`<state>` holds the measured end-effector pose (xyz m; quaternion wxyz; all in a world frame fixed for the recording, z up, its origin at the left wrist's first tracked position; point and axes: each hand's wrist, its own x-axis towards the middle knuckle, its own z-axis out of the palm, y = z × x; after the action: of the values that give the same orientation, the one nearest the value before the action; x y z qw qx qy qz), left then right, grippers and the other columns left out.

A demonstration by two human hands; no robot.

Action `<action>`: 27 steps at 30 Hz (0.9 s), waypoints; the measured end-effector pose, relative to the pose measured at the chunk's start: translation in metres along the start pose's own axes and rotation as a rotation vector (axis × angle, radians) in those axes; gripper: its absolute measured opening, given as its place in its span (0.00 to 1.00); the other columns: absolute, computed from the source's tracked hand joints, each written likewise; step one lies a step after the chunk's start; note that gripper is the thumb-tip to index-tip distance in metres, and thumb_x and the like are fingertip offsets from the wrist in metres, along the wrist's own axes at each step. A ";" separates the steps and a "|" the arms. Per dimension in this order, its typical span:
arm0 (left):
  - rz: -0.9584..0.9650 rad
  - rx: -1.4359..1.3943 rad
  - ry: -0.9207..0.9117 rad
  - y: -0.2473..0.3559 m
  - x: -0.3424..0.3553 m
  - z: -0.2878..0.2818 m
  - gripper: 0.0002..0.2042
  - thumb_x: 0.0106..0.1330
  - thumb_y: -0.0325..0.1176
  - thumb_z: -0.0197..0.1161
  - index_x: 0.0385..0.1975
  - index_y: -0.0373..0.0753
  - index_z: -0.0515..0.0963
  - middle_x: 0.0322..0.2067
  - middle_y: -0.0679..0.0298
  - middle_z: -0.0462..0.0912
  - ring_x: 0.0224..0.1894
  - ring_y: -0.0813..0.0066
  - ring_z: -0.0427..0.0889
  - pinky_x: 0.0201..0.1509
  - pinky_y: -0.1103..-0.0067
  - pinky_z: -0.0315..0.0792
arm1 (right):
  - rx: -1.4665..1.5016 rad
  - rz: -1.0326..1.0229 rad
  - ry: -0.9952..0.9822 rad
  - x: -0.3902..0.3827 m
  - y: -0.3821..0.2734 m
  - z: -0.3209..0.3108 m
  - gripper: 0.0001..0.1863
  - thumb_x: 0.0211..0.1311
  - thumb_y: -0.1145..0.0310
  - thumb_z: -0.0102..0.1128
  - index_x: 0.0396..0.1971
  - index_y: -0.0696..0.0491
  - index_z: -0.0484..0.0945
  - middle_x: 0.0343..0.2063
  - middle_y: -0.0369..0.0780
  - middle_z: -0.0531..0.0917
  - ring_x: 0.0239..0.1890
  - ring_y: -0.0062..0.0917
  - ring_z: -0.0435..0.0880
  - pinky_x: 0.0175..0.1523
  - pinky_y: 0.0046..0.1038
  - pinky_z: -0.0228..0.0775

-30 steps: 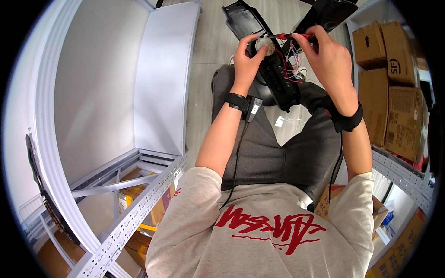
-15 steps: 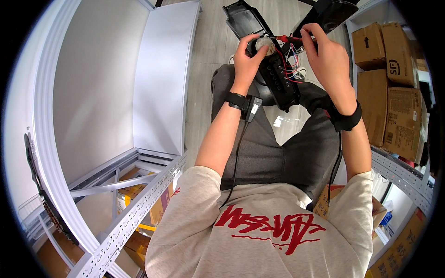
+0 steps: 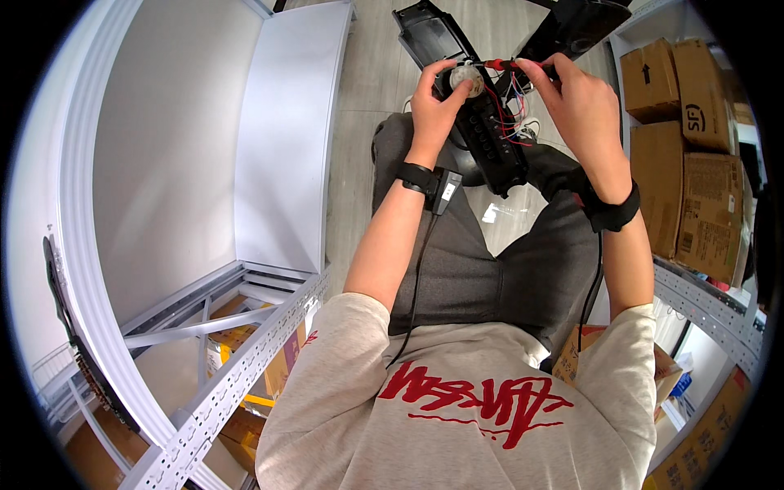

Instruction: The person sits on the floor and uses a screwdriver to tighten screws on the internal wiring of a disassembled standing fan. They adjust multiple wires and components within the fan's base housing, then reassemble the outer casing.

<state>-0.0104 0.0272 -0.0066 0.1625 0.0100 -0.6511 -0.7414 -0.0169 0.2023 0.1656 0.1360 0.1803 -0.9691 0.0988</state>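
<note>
A round, pale metallic part (image 3: 466, 81), perhaps a small motor or speaker, is pinched between the thumb and fingers of my left hand (image 3: 434, 102). It sits above a long black plastic housing (image 3: 487, 139) that lies across my legs. Closed around a red and black screwdriver (image 3: 500, 64) is my right hand (image 3: 578, 102). The screwdriver lies nearly level, its tip reaching the upper edge of the round part; the exact contact point is too small to tell. Red, blue and white wires (image 3: 516, 122) hang loose over the housing, below the screwdriver.
Cardboard boxes (image 3: 709, 208) are stacked on a shelf at my right. A white panel (image 3: 286, 139) and perforated metal shelf rails (image 3: 237, 371) stand at my left. Another glossy black part (image 3: 572, 33) is on the far side, above the tiled floor (image 3: 362, 163).
My right hand's fingers have shifted along the screwdriver, the thumb and forefinger coming nearer its red section. The left hand and the round part stay in place.
</note>
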 end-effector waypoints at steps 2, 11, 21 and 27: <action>-0.022 0.000 -0.006 0.004 -0.001 0.000 0.18 0.64 0.26 0.71 0.52 0.38 0.77 0.48 0.66 0.79 0.48 0.79 0.78 0.51 0.81 0.74 | -0.043 0.000 0.006 0.000 -0.004 -0.005 0.15 0.65 0.56 0.67 0.36 0.54 0.81 0.21 0.43 0.84 0.22 0.39 0.83 0.29 0.35 0.74; -0.038 -0.043 -0.001 -0.004 0.000 0.000 0.18 0.64 0.26 0.71 0.53 0.38 0.76 0.46 0.67 0.80 0.47 0.79 0.79 0.52 0.81 0.74 | 0.366 -0.083 0.079 -0.001 -0.006 -0.004 0.13 0.64 0.62 0.68 0.39 0.55 0.77 0.28 0.46 0.85 0.28 0.41 0.85 0.31 0.37 0.75; 0.051 0.019 -0.003 -0.006 0.001 -0.001 0.19 0.63 0.26 0.72 0.53 0.38 0.76 0.47 0.66 0.81 0.47 0.79 0.80 0.52 0.81 0.74 | 0.077 -0.094 0.109 0.001 -0.004 -0.004 0.15 0.65 0.59 0.67 0.38 0.54 0.76 0.25 0.45 0.84 0.28 0.44 0.84 0.29 0.38 0.75; -0.021 -0.014 -0.006 -0.005 -0.001 -0.001 0.19 0.63 0.26 0.72 0.53 0.38 0.76 0.45 0.67 0.81 0.46 0.80 0.80 0.50 0.81 0.75 | 0.311 -0.135 0.099 -0.002 -0.012 -0.012 0.14 0.66 0.59 0.66 0.37 0.54 0.75 0.24 0.44 0.83 0.27 0.44 0.84 0.29 0.39 0.74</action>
<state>-0.0106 0.0269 -0.0115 0.1526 0.0135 -0.6463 -0.7475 -0.0080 0.1952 0.1779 0.1604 0.2588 -0.9199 0.2471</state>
